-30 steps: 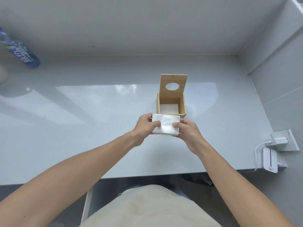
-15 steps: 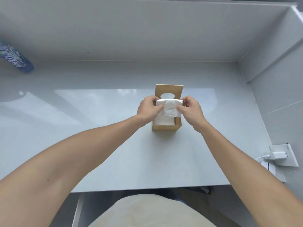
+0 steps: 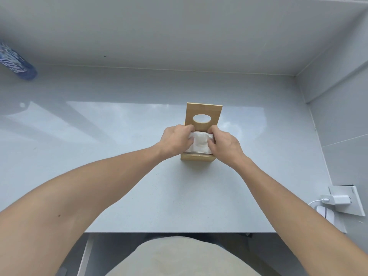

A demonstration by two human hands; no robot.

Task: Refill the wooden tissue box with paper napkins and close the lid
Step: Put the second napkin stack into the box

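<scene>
A small wooden tissue box (image 3: 197,157) stands mid-table with its lid (image 3: 203,116) swung up at the back; the lid has an oval hole. A white stack of paper napkins (image 3: 200,143) sits in the box's open top, bulging slightly above the rim. My left hand (image 3: 176,139) grips the stack's left side, fingers curled over its far edge. My right hand (image 3: 224,143) grips the right side the same way. The box's inside is hidden by the napkins and hands.
The grey table (image 3: 139,186) meets a grey wall at the back and right. A blue-labelled bottle (image 3: 17,64) lies at the far left. A white charger (image 3: 336,200) with cable plugs into a wall socket at the right, above a white device (image 3: 326,213).
Both hands carried the napkin stack from in front of the box up and over it, then lowered it into the open top. The lid has stayed up.
</scene>
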